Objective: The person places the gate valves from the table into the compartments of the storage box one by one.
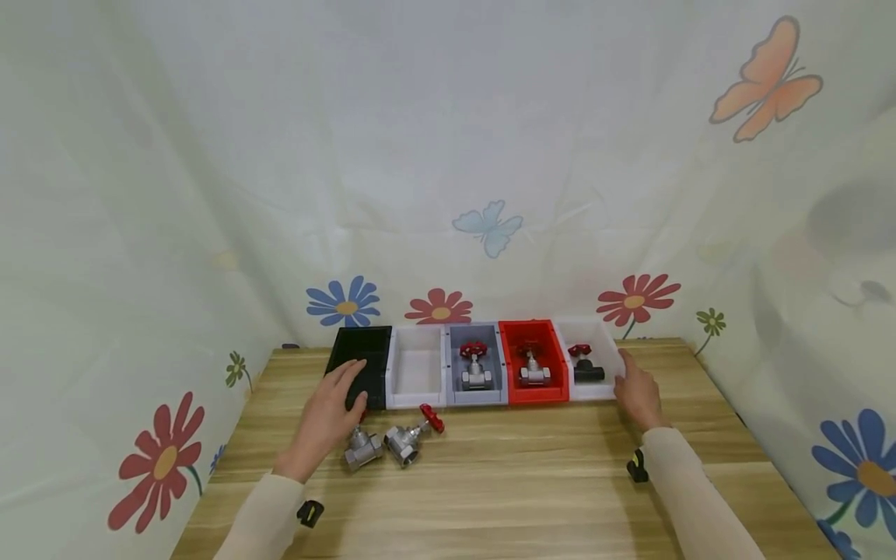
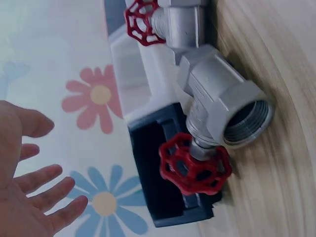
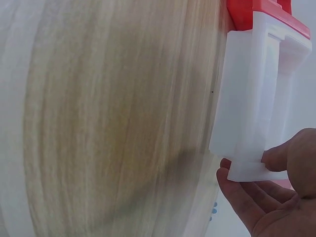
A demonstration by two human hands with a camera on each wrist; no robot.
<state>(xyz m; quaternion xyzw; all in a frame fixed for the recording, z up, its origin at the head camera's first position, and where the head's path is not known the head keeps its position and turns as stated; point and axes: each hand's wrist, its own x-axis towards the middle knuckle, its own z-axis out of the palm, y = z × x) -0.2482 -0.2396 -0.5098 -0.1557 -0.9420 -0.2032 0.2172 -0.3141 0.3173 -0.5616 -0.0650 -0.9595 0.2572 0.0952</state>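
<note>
My right hand (image 1: 638,390) pinches the outer side wall of the right-hand white bin (image 3: 264,98), thumb over the rim and fingers outside. A dark valve (image 1: 589,371) with a red handwheel lies in that bin. Over the front of the black bin (image 1: 378,342), at the row's left end, my left hand (image 1: 329,420) hovers with extended, spread fingers and holds nothing. Below and beside it, a silver gate valve (image 1: 363,449) lies on the table, its red handwheel (image 2: 195,164) partly hidden in the head view. A second silver valve (image 1: 404,445) lies just to its right.
Between the end bins stand a white bin (image 1: 418,365), a grey bin (image 1: 455,334) and a red bin (image 1: 514,334), side by side. Silver valves with red handwheels stand in the grey and red ones. A flowered curtain (image 1: 392,155) hangs behind the wooden table (image 1: 518,490).
</note>
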